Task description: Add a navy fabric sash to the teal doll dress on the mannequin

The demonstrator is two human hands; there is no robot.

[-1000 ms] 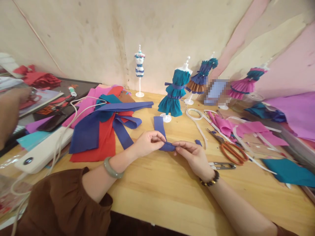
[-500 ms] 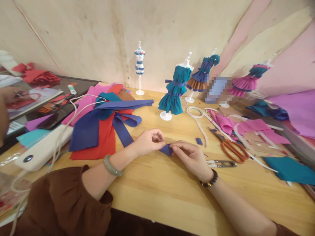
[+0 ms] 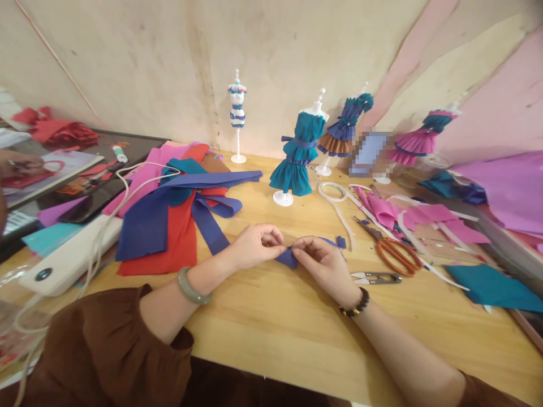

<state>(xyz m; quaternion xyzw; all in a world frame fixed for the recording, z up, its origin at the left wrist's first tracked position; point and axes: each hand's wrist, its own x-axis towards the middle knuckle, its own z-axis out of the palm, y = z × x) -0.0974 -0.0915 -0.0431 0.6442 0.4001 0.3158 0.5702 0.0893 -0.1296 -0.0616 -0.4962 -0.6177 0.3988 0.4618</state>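
Between my two hands, above the middle of the wooden table, is a small piece of dark blue fabric [image 3: 289,259]. My left hand [image 3: 259,246] pinches its left edge between thumb and fingertips. From the other side, my right hand [image 3: 319,261] grips it with thumb and index finger, and part of the blue fabric shows behind the right fingers. A tiny blue scrap [image 3: 341,242] lies just beyond the right hand. Close to my right wrist are thread snips [image 3: 376,278] and orange-handled scissors [image 3: 394,254].
Blue, red and pink fabric pieces [image 3: 144,234] are heaped at left beside a white device with a cable [image 3: 63,263]. Small dressed mannequins [image 3: 297,175] stand along the wall. White tape [image 3: 333,192] and pink scraps [image 3: 436,217] lie right. Another person's hand [image 3: 21,167] is far left.
My right hand has shifted slightly, and more of the blue fabric now shows behind its fingers. The left hand keeps its pinch. The whole view has moved a little.
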